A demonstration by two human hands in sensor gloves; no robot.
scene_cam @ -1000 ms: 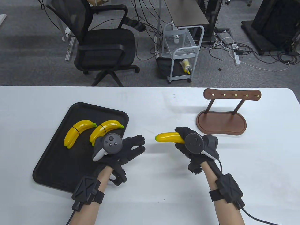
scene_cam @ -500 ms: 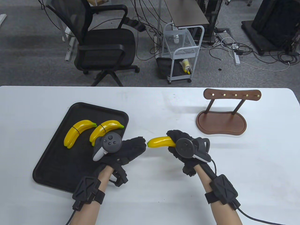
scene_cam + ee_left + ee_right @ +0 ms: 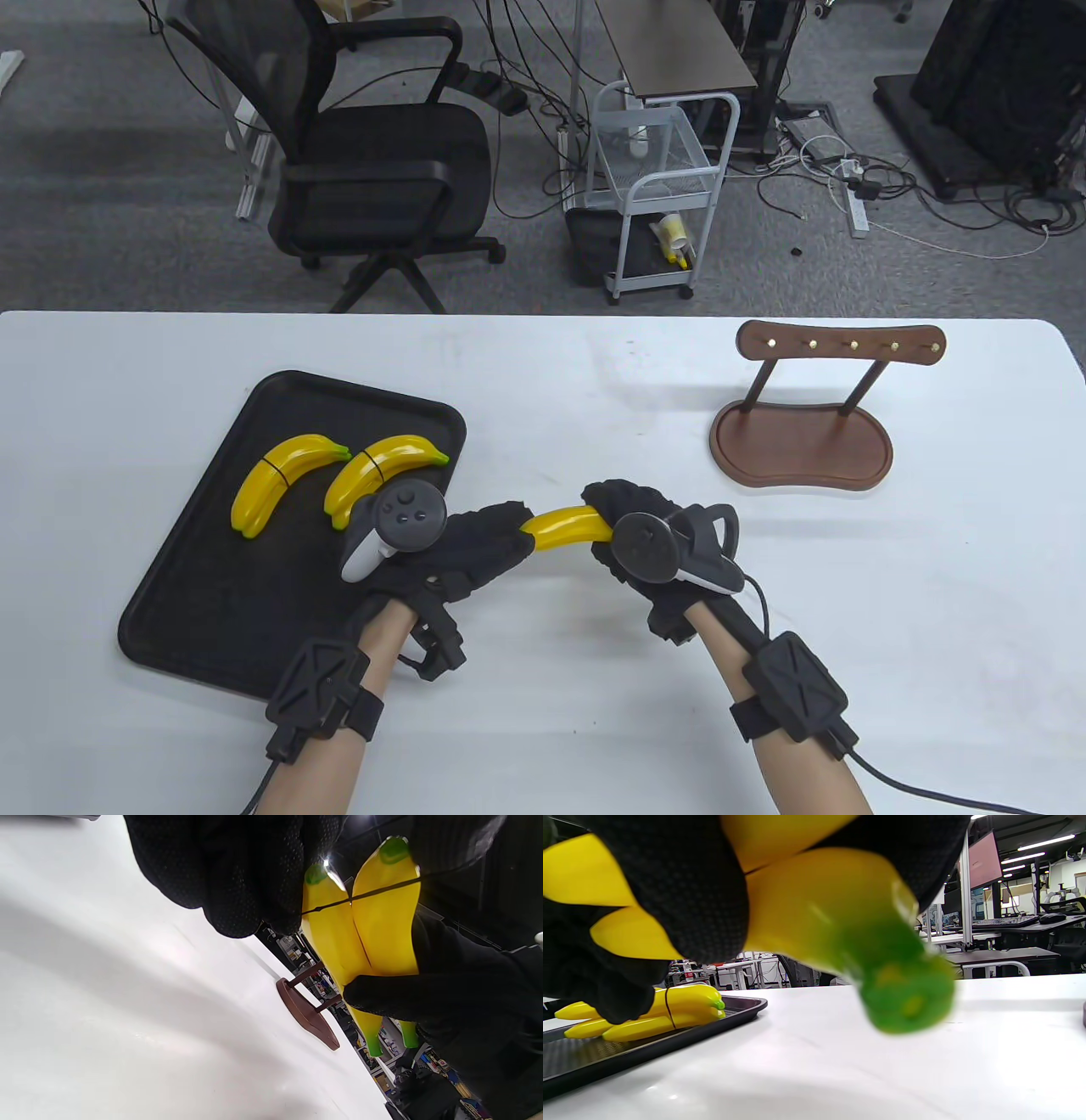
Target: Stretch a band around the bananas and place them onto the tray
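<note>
The pair of bananas (image 3: 567,526) hangs above the tabletop (image 3: 594,407), just right of the tray (image 3: 204,611), held between both hands. Its long axis runs roughly left to right, sloping a little toward the person at the end nearer the tray. The right hand (image 3: 653,543) grips the end farther from the tray, fingers curled round both fruits; the right wrist view shows the green stem tips poking out past the glove. The left hand (image 3: 475,543) sits between the tray and the bananas, closed over the near end. In the left wrist view its fingertips (image 3: 254,899) pinch a thin black band (image 3: 382,889) that crosses both bananas close to their tips, so the loop seems to be on or just going on; how far round it reaches is hidden.

Two banded pairs (image 3: 339,480) already lie on the tray, side by side in its far half. The left hand is the nearer one to the tray, so carrying the pair over would likely mean a short move leftward, along the bananas' own axis. On the far right of the tabletop stands a wooden rack (image 3: 806,424), well apart from the tray.
</note>
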